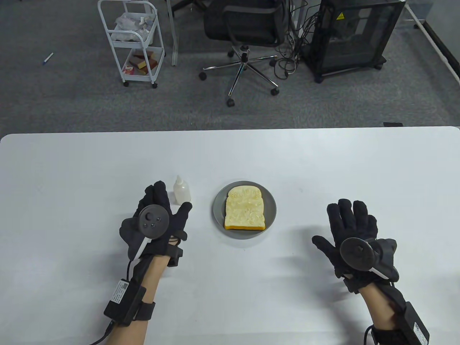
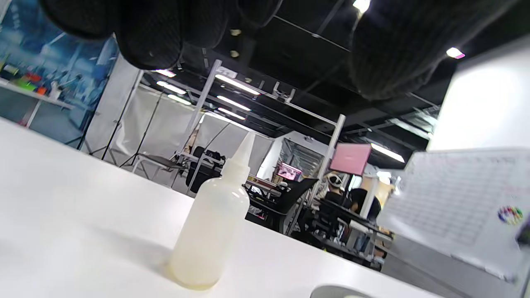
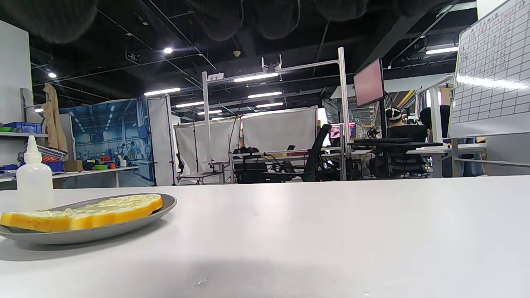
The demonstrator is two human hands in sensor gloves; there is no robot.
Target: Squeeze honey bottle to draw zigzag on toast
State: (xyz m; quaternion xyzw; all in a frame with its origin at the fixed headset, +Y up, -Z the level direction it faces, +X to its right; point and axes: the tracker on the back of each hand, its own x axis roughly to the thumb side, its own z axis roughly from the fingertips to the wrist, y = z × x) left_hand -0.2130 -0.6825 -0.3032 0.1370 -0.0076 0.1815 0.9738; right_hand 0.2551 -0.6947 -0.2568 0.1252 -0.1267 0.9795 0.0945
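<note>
A small translucent white squeeze bottle [image 1: 181,190] with a pointed nozzle stands upright on the white table, left of a grey plate [image 1: 218,212]. A slice of toast [image 1: 245,208] lies flat on the plate. My left hand [image 1: 169,208] is open just short of the bottle, fingers to its left and thumb below it, not touching it. The left wrist view shows the bottle [image 2: 213,225] standing free under my fingertips [image 2: 149,33]. My right hand [image 1: 346,219] rests open and empty on the table right of the plate. The right wrist view shows the toast [image 3: 83,213], the plate [image 3: 91,234] and the bottle [image 3: 33,178].
The table's far edge lies well beyond the bottle and plate. Past it on the floor stand a white trolley [image 1: 133,39], an office chair [image 1: 248,32] and a black cabinet on wheels [image 1: 354,36].
</note>
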